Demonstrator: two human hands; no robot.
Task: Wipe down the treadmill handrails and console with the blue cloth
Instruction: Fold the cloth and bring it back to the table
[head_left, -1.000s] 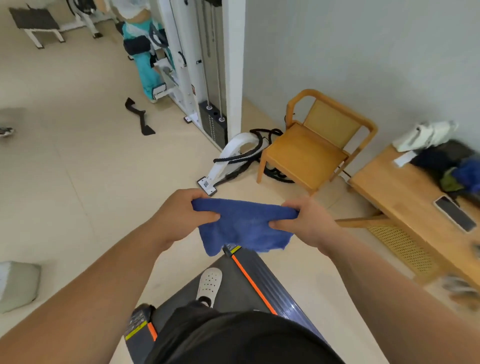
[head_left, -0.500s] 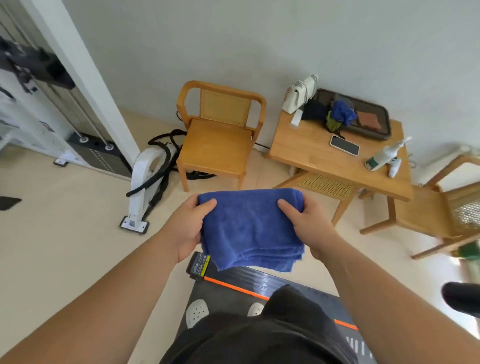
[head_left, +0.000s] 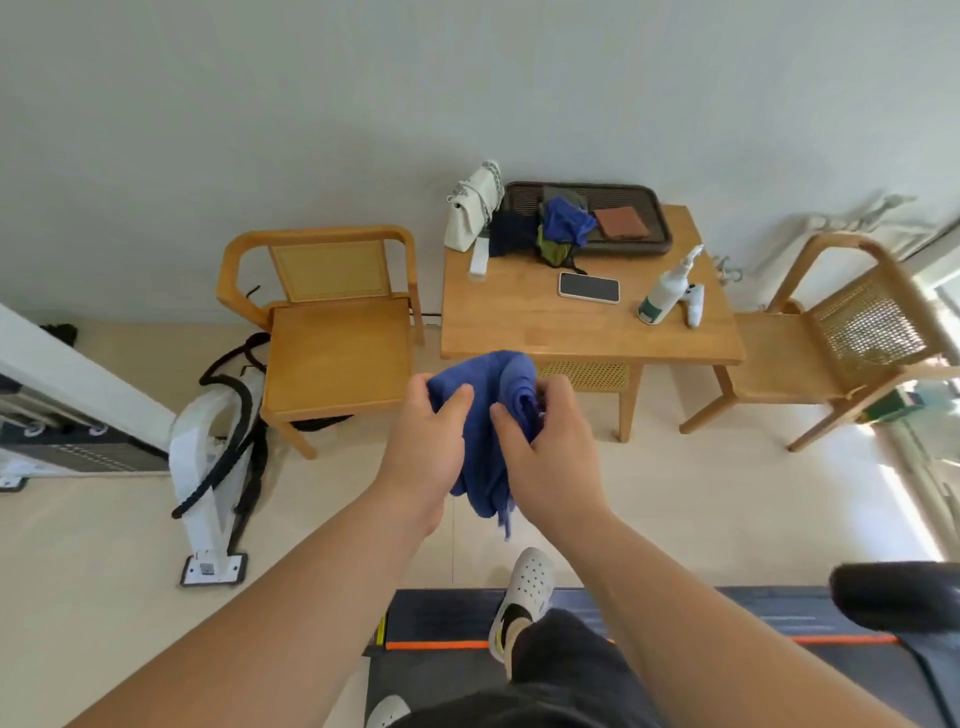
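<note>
Both hands up front, and the blue cloth (head_left: 485, 415) is bunched between them in mid-air, above the floor between the treadmill deck (head_left: 675, 623) and the wooden bench (head_left: 519, 322). Left hand (head_left: 423, 452) has a closed grip on the left of the bundle, thumb pressed across the fabric. Right hand (head_left: 545, 457) is curled tight around the right fold, fingertips dug in. A loose tail of cloth hangs below the wrists. A spray bottle (head_left: 665, 291) stands on the bench.
</note>
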